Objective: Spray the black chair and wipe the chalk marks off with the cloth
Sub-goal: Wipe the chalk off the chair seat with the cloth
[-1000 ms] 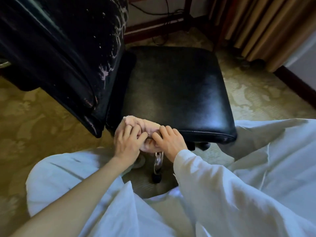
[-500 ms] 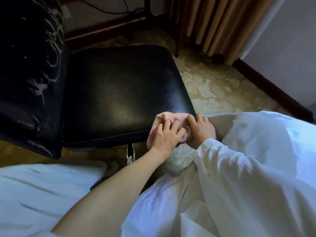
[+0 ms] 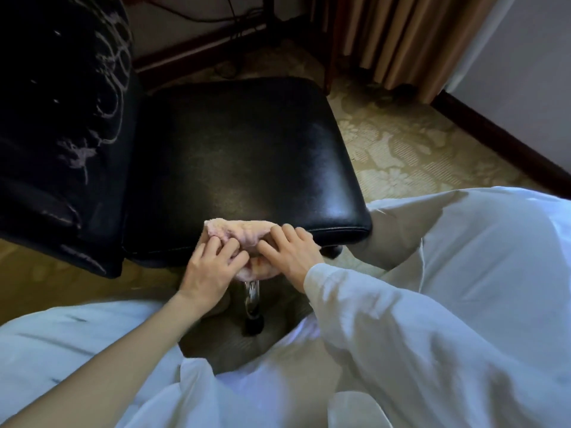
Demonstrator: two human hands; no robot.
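Head view, looking down over my lap. At about nine to eleven o'clock stands the backrest (image 3: 61, 118) of the black chair, tilted toward me, with pale chalk marks (image 3: 108, 88) scrawled down its face. Just right of it, at the centre of the frame, lies the chair seat (image 3: 241, 156), glossy and dark, its front edge facing me. On that front edge, at about six o'clock from the seat's middle, sits the cloth (image 3: 244, 234), a bunched pinkish pad draped over the rim. My left hand (image 3: 213, 267), forearm bare, grips the cloth's left side with curled fingers. My right hand (image 3: 290, 254), in a white sleeve (image 3: 386, 319), presses the cloth's right side, fingers closed on the fabric; the two hands lie just beside each other. Below the cloth, a shiny metal chair leg (image 3: 251, 298) runs down to a dark caster. At one to three o'clock lie patterned carpet (image 3: 401, 149), tan curtains (image 3: 401, 35) and a wall with a dark skirting board (image 3: 506, 143).
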